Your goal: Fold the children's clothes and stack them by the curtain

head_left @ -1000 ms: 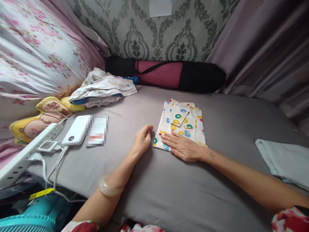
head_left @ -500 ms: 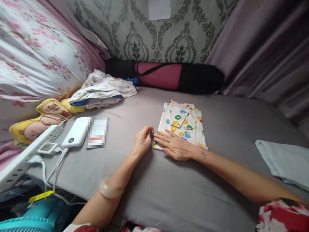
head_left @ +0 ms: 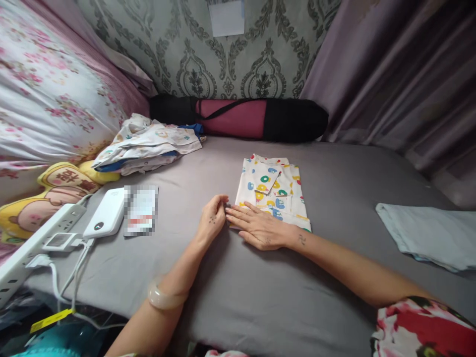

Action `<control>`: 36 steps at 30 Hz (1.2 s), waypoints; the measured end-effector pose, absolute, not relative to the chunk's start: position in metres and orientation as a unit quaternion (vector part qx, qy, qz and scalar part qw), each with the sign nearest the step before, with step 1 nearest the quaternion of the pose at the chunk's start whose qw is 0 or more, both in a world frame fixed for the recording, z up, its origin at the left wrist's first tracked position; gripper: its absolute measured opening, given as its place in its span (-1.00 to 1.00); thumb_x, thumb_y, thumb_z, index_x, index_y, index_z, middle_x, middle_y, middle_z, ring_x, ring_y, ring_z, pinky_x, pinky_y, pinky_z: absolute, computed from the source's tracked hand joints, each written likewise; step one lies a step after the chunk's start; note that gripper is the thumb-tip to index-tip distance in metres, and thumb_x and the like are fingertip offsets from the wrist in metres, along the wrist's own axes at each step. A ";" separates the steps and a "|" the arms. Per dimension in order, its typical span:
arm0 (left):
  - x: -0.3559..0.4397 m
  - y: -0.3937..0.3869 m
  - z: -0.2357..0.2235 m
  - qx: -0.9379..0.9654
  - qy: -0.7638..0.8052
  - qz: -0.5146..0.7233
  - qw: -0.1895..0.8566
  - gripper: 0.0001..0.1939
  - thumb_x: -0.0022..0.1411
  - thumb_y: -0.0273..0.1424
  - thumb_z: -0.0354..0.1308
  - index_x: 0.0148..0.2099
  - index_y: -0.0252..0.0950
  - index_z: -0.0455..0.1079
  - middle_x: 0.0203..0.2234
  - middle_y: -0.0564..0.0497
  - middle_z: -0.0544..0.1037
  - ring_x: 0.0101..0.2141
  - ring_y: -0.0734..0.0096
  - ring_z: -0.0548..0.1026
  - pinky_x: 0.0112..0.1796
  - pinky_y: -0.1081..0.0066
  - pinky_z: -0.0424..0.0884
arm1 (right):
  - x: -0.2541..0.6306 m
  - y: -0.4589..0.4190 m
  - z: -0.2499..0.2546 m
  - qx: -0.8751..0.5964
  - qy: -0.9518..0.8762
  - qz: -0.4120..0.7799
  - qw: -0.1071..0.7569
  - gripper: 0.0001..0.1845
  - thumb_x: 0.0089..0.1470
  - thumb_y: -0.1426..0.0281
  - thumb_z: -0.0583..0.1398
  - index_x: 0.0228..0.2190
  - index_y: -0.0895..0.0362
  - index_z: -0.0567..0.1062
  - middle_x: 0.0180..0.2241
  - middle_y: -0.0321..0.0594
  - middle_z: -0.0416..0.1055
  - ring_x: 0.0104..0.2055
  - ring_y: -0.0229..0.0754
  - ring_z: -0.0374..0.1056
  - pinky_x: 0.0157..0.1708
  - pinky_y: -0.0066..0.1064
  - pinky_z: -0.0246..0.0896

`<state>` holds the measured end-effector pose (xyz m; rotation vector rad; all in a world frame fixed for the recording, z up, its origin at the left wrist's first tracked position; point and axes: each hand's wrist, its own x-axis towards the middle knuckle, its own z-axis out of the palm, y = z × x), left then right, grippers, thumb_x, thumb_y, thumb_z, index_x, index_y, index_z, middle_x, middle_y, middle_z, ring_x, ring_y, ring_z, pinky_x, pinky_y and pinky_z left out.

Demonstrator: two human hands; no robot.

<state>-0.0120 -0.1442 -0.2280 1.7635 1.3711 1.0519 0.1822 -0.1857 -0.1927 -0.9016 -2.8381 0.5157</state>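
Right now, the right hand lies flat across the near edge of the folded shirt, its fingers stretched out and close together, holding nothing between them. Their tips reach the near left corner, just beside the left hand. That hand is loosely curled at the same corner, thumb side up; whether its fingers pinch the fabric, I cannot tell. A pale bangle circles the left forearm.

The shirt, white with colourful prints, rests on the grey sheet. Farther back on the left is a heap of clothes, touching or near a long black and maroon bag. Nearer on the left lies a white power bank beside a power strip. A pale folded cloth sits well apart on the right.
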 end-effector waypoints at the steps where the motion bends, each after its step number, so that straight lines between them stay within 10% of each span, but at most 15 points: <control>1: -0.012 -0.144 -0.228 0.674 0.526 0.404 0.325 -0.74 0.25 -0.47 -0.07 -0.11 -0.28 0.42 -0.23 -0.07 0.60 -0.17 0.33 0.56 -0.08 0.29 0.45 | 0.180 -0.189 -0.193 -0.294 -0.937 0.178 0.064 -0.37 0.30 0.29 -0.09 0.31 0.28 0.01 0.36 -0.03 -0.15 0.41 -0.11 -0.36 0.36 -0.07 -0.52; 15: -0.003 -0.163 -0.212 0.775 0.436 0.379 0.258 -0.71 0.33 -0.45 -0.11 -0.02 -0.28 0.39 -0.11 -0.13 0.56 -0.06 0.33 0.51 -0.01 0.27 0.42 | 0.217 -0.222 -0.184 -0.478 -0.858 0.156 0.104 -0.36 0.35 0.21 -0.23 0.36 0.17 -0.19 0.39 -0.12 -0.29 0.41 -0.11 -0.39 0.36 -0.08 -0.41; 25: 0.011 -0.182 -0.220 0.920 0.323 0.137 0.174 -0.42 0.38 -0.13 -0.08 0.34 -0.25 0.07 0.32 -0.17 0.10 0.33 0.11 -0.06 0.27 0.01 -0.04 | 0.259 -0.243 -0.214 -0.530 -0.841 0.077 0.079 -0.35 0.35 0.26 -0.18 0.36 0.09 -0.27 0.38 -0.12 -0.20 0.40 -0.10 -0.29 0.35 -0.03 -0.29; 36: 0.013 -0.180 -0.211 0.932 0.283 0.192 0.121 -0.67 0.34 -0.27 0.06 0.11 -0.18 0.36 0.21 -0.17 0.29 0.25 0.06 0.17 0.17 -0.01 0.22 | 0.255 -0.247 -0.201 -0.538 -0.827 0.121 0.109 -0.36 0.33 0.17 -0.12 0.34 0.11 -0.07 0.36 -0.11 -0.11 0.40 -0.11 -0.26 0.35 -0.03 -0.29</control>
